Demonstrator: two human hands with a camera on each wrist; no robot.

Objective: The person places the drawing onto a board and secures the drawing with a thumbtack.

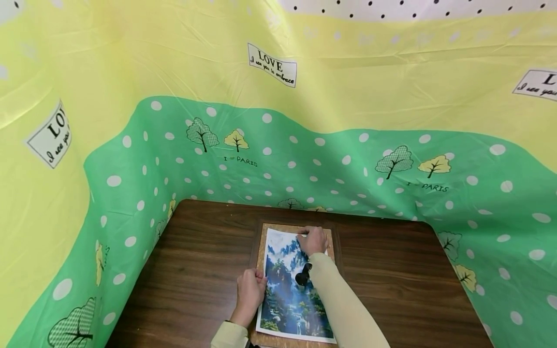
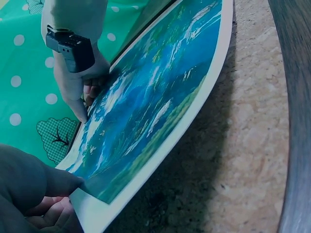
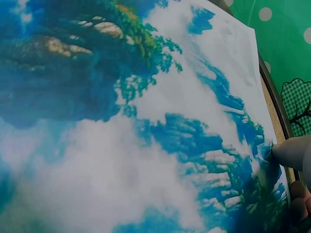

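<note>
A glossy landscape print (image 1: pixel 285 299) of blue mountains, trees and waterfalls, with a white border, lies over a cork board (image 1: pixel 261 253). My left hand (image 1: pixel 251 292) pinches the print's left edge, thumb on top and fingers beneath. In the left wrist view that edge of the print (image 2: pixel 160 111) curves up and casts a shadow on the cork (image 2: pixel 257 111). My right hand (image 1: pixel 314 240) grips the far edge near its right end. Its thumb (image 3: pixel 294 151) presses the printed face in the right wrist view, while curled fingers show below the edge.
The cork board has a dark brown frame (image 1: pixel 337 249) and lies on a wood-grain table (image 1: pixel 391 280). A green and yellow curtain (image 1: pixel 304 159) with trees and dots hangs around the table's back and sides. A black wrist camera (image 1: pixel 302 275) sits on the right wrist.
</note>
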